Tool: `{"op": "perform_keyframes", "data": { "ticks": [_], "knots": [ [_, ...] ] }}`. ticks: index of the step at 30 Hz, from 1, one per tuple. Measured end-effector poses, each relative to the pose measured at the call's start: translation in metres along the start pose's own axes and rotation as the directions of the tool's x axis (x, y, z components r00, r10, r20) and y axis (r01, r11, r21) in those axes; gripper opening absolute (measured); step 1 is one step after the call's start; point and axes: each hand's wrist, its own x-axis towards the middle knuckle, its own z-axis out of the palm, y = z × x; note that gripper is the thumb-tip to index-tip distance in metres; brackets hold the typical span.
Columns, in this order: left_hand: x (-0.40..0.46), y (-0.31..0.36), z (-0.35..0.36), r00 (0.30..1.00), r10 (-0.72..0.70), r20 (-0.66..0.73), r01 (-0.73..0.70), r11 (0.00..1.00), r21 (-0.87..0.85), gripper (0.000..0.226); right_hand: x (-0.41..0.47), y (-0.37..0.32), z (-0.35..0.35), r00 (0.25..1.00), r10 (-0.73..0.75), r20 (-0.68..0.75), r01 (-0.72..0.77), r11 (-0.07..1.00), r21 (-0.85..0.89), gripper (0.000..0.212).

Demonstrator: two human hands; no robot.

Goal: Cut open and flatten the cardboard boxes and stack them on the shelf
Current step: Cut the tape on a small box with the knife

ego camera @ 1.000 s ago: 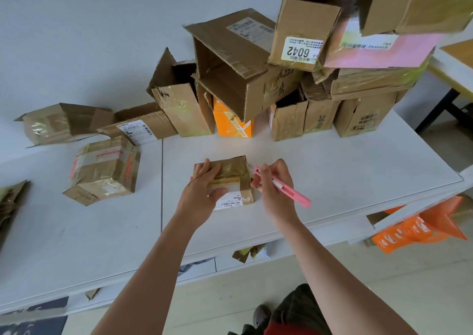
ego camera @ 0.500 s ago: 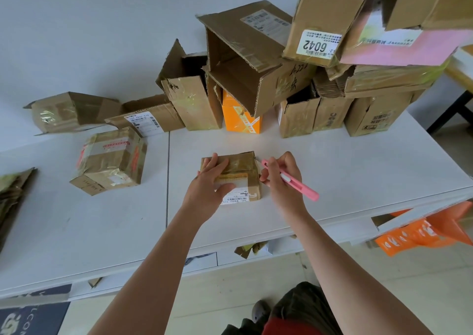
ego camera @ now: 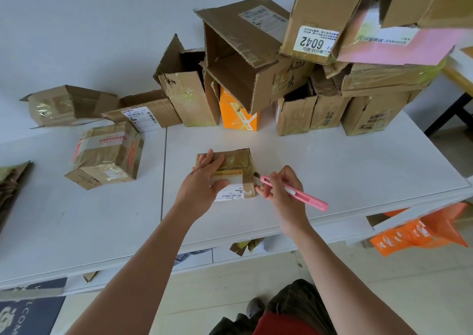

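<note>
Pinning the small taped box flat to the desk is the left hand — palm down, fingers spread over the top with the thumb across the label, presumably so the box can't skid when the blade bites. The box sits near the front edge, dead centre, right under the person.

Just at its 3 o'clock is the right hand, grasping a pink utility knife like a pen, blade tip at the box's right edge. Looks like the taped seam on that side is the target, so it's a sideways cut away from the holding hand.

Around 9 o'clock there's another sealed box waiting, and from 12 to 2 o'clock a messy pile of opened boxes — none flattened yet, I'd say.
</note>
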Motion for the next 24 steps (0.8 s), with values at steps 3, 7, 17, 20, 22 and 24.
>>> {"op": "perform_keyframes", "data": {
  "ticks": [3, 7, 17, 20, 22, 24],
  "knots": [
    [0.000, 0.001, 0.000, 1.000, 0.006, -0.007, -0.007, 0.999, -0.041, 0.062, 0.002, -0.003, -0.004, 0.998, -0.010, -0.064, 0.011, 1.000, 0.015, 0.029],
    [-0.002, 0.001, 0.000, 1.000, 0.002, -0.010, -0.002, 0.998, -0.065, 0.063, 0.021, -0.007, 0.010, 0.992, -0.070, -0.102, 0.074, 0.997, 0.032, 0.027],
    [0.004, -0.003, 0.002, 1.000, 0.011, 0.028, -0.009, 0.998, -0.066, 0.064, 0.030, -0.002, 0.019, 0.976, -0.215, -0.042, 0.207, 0.968, -0.141, 0.028],
    [0.003, -0.002, 0.003, 1.000, 0.008, 0.027, -0.006, 0.999, -0.048, 0.064, 0.032, -0.006, 0.014, 0.975, -0.221, 0.020, 0.221, 0.961, -0.166, 0.031],
    [0.002, -0.001, 0.004, 0.999, 0.005, 0.032, -0.004, 0.999, -0.035, 0.064, 0.030, -0.008, 0.008, 0.976, -0.214, 0.048, 0.219, 0.957, -0.188, 0.031],
    [0.002, 0.000, 0.002, 0.999, 0.001, 0.036, 0.000, 1.000, -0.029, 0.064, 0.026, -0.009, 0.004, 0.976, -0.206, 0.072, 0.216, 0.960, -0.179, 0.030]
  ]
}}
